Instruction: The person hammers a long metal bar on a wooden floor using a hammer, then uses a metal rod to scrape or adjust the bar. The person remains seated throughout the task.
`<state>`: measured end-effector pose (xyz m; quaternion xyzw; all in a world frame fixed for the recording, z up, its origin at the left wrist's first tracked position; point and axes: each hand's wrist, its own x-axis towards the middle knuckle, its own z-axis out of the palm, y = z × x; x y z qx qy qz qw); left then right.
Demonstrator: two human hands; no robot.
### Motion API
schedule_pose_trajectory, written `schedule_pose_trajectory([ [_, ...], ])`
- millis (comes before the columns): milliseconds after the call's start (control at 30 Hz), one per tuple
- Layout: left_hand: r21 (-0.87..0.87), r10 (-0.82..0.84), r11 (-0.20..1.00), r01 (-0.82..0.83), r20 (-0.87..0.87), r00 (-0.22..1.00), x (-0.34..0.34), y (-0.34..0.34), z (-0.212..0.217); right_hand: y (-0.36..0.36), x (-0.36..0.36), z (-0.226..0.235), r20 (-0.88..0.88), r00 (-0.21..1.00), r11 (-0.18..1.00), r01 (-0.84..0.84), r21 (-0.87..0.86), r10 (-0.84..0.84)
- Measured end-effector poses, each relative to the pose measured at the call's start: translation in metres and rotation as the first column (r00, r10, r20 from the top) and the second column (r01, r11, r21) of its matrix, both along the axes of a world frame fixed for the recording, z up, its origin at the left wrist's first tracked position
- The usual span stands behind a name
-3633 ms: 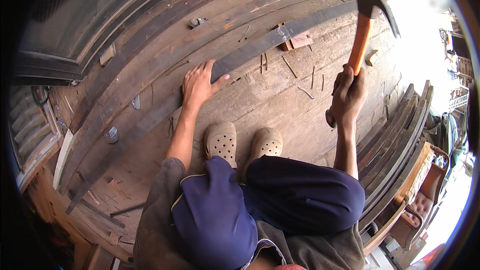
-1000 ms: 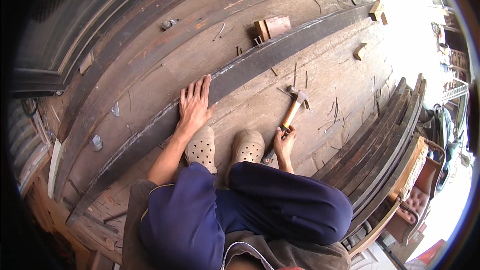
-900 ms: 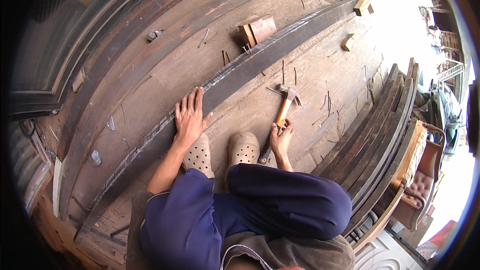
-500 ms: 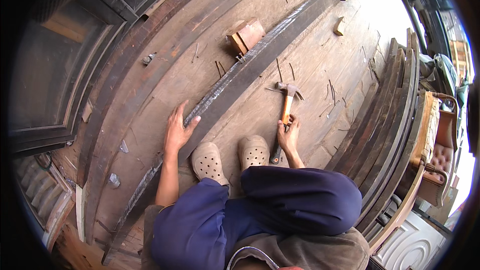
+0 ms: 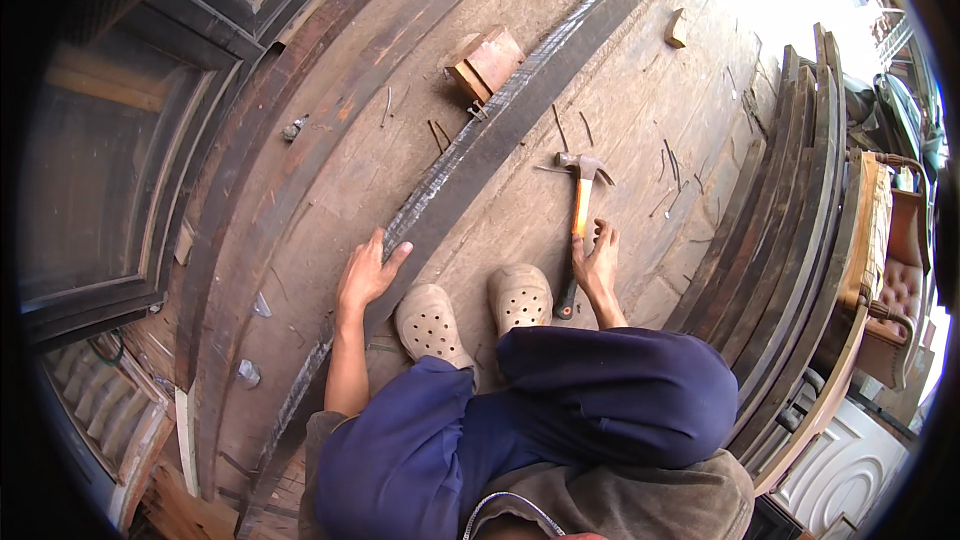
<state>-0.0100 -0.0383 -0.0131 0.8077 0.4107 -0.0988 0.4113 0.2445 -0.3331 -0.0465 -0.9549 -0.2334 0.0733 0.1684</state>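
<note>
Nail-strewn floor (image 5: 635,80) — left fingers (image 5: 377,241) parted on dark beam (image 5: 485,153), right fingers (image 5: 610,239) loosely apart beside hammer (image 5: 581,205).

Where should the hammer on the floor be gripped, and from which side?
Grip the dark lower handle, probably from the person's right: the hammer lies on its side, head pointing away from the person, handle end near the shoes. The right hand is at that handle, and the claw is well beyond it.

My hammer (image 5: 581,208) lies on the floor (image 5: 480,230), head away from me, claw to the right. Its handle is orange and black. My long, dark plank (image 5: 495,135) slants to its left, one edge streaked white.
</note>
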Motion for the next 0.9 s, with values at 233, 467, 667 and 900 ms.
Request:
schedule_pose_trajectory([
  [233, 0.06, -0.008, 0.998, 0.006, 0.035, 0.999, 0.0, -0.003, -0.002, 0.08, -0.025, 0.015, -0.889, 0.431, 0.849, 0.404, 0.341, 0.151],
  [467, 0.085, -0.058, 0.995, 0.061, -0.037, 0.998, -0.002, 0.002, 0.005, 0.179, -0.051, 0.018, -0.978, 0.127, 0.807, 0.553, 0.207, 0.164],
  [667, 0.171, -0.059, 0.984, 0.054, 0.027, 0.998, 0.003, -0.024, 0.04, 0.158, -0.046, 0.01, -0.94, 0.013, 0.706, 0.656, 0.265, 0.341],
  [900, 0.342, 0.003, 0.94, -0.009, 0.019, 1.0, -0.004, -0.014, 0.079, 0.206, -0.053, 0.025, -0.866, 0.018, 0.655, 0.647, 0.39, 0.499],
])
